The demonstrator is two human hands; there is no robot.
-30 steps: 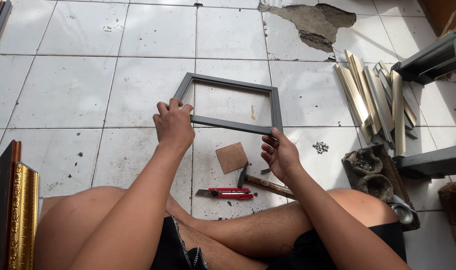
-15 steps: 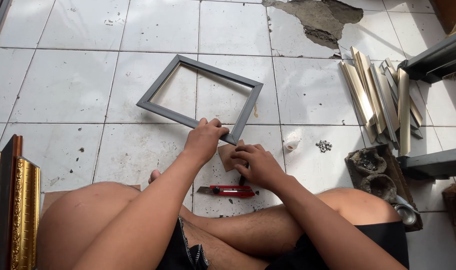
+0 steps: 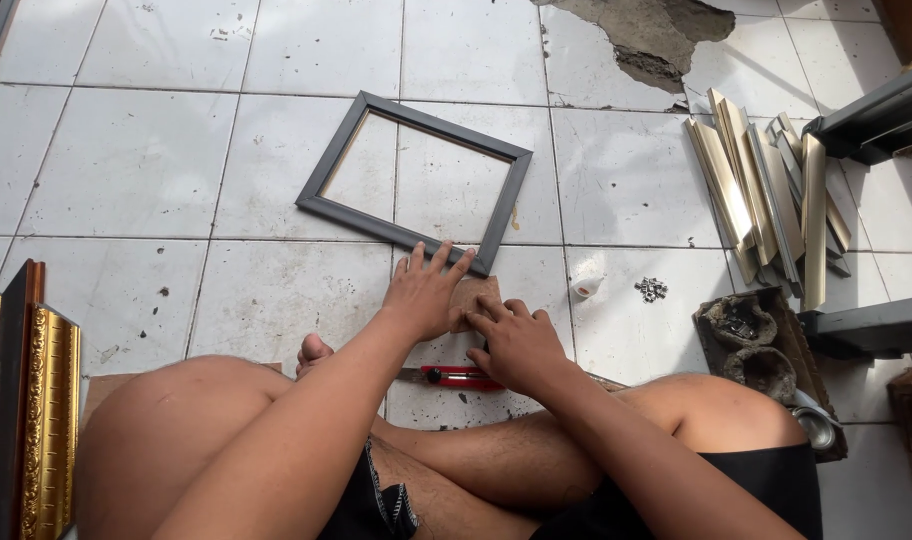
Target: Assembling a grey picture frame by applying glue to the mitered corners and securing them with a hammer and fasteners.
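A dark grey picture frame (image 3: 413,180) lies flat and skewed on the white tiled floor (image 3: 176,170). Just below its near right corner sits a small brown cardboard square (image 3: 479,293). My left hand (image 3: 422,293) rests flat with fingers spread at the square's left edge, close to the frame's corner. My right hand (image 3: 516,345) presses fingertips onto the square from below. A red utility knife (image 3: 462,377) lies on the floor under my right hand. Neither hand grips anything. My crossed bare legs fill the bottom of the view.
Several cut moulding strips (image 3: 766,190) are piled at the right beside dark grey metal shelving (image 3: 876,110). Small staples (image 3: 651,290) and a white bit (image 3: 584,287) lie nearby. A grimy box of hardware (image 3: 751,340) sits right. Gold ornate frames (image 3: 26,400) stand at left. Broken tile (image 3: 646,35) shows at the top.
I let go of the grey frame; it now lies farther away, turned on the floor. Both hands have come down onto the cardboard square.
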